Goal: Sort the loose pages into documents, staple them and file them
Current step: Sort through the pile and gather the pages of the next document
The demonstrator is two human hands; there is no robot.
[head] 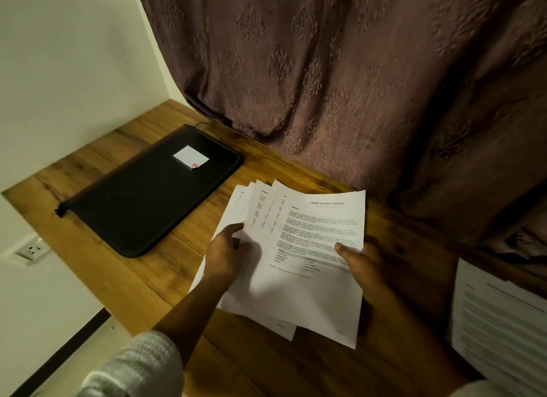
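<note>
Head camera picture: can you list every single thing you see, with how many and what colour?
fanned pages: several, white, held over the desk
printed sheets: small pile, white, desk's right edge
zip folder: one, black, desk's left side
label: one, white, on the zip folder
desk: one, brown wood, under everything
curtain: one, patterned brown, behind the desk
wall socket: one, white, lower left
left hand: one, grip on fanned pages' left side
right hand: one, grip on their right side

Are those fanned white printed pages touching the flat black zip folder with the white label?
Apart. The head view shows a strip of bare wooden desk between the fanned white printed pages and the flat black zip folder.
</note>
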